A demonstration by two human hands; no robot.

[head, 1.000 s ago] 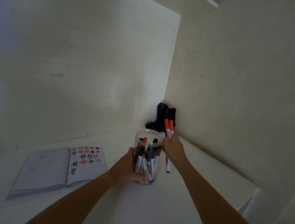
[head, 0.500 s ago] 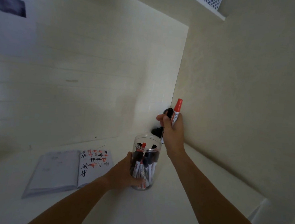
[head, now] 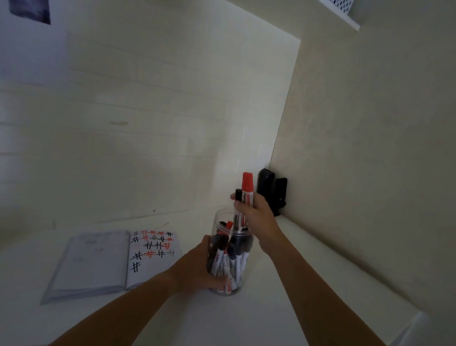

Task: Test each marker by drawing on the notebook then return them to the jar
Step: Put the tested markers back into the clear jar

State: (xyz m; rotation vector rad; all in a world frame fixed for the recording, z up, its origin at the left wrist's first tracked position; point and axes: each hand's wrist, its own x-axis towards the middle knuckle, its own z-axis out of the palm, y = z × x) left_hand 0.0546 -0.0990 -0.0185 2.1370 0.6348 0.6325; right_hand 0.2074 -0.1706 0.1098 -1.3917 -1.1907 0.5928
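A clear round plastic jar (head: 229, 257), packed with white-barrelled markers capped in black and red, is stood on the white counter (head: 278, 313) and is gripped round its side by the left hand (head: 200, 269). Above its mouth, a red-capped white marker (head: 245, 198) and a black-capped marker (head: 238, 195) are held upright in the curled fingers of the right hand (head: 256, 213). The printing on the barrels cannot be read. Just left of the jar, an open white notebook (head: 113, 262) is marked with black and red hash signs.
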